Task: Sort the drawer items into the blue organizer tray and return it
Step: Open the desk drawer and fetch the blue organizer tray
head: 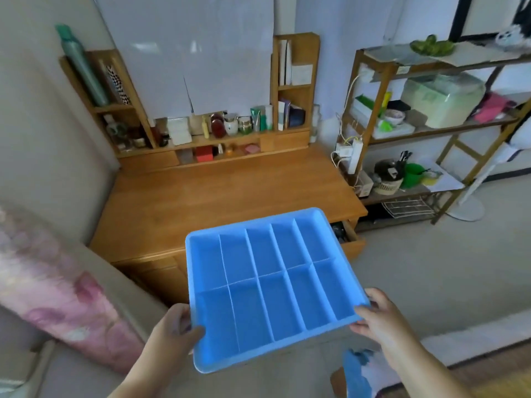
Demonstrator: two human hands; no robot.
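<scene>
The blue organizer tray [270,285] is held in the air at the centre of the view, in front of the wooden table [230,193], tilted slightly with its far edge pointing to 1 o'clock. The left hand [172,330] grips the near-left corner at 8 o'clock, thumb over the rim; the right hand [376,314] pinches the near-right corner at 4 o'clock, fingers curled around the edge. Every compartment visible in the tray is bare, so sorting seems not to have begun; this looks like the carrying step, bringing the tray to the work area. The next move probably calls for setting it flat on the table, then fetching items from the drawer [346,235], which stands partly open at 2 o'clock just beyond the tray's far-right corner.

The drawer's contents are mostly hidden by the tray and the table edge; only a dark, indistinct cluster shows. Something blue near the bottom edge at 5 o'clock is blurred and cut off, and I cannot identify it.
</scene>
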